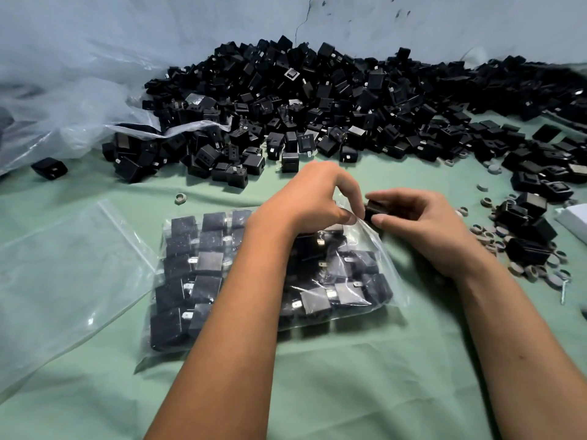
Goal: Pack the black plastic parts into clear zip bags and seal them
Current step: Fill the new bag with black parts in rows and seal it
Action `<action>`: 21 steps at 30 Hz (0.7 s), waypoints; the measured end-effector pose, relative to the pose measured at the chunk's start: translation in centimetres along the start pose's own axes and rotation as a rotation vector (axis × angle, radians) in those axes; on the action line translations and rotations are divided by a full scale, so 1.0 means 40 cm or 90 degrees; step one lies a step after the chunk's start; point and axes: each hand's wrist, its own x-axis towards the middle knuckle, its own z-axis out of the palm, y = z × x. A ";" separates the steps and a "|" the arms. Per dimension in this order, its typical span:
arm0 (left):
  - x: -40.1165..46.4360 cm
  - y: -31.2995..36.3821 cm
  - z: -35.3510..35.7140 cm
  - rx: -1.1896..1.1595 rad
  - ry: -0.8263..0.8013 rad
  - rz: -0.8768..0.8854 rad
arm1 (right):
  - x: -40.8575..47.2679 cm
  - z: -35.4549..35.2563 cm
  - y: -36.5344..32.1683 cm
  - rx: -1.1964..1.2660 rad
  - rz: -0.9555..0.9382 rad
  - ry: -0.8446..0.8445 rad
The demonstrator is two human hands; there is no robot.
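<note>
A clear zip bag lies on the green cloth in the middle, packed with rows of black plastic parts with metal tabs. My left hand pinches the bag's open upper edge at its far right corner. My right hand grips one black part right at that opening. A large heap of loose black parts stretches across the back of the table.
An empty clear zip bag lies flat to the left. A big crumpled plastic sheet covers the back left. Small grey rings and more black parts are scattered at the right. A white object sits at the right edge.
</note>
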 end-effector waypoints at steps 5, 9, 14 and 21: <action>0.011 0.010 0.003 0.025 0.029 0.018 | -0.014 -0.016 -0.022 0.012 -0.023 -0.122; 0.008 0.006 -0.002 0.014 0.041 0.021 | -0.017 0.002 -0.023 0.030 -0.029 -0.159; 0.007 0.009 0.001 0.012 0.037 0.017 | -0.018 0.000 -0.024 0.066 -0.009 -0.229; 0.007 0.010 0.002 0.010 0.037 0.020 | -0.020 0.018 -0.026 0.080 0.005 -0.180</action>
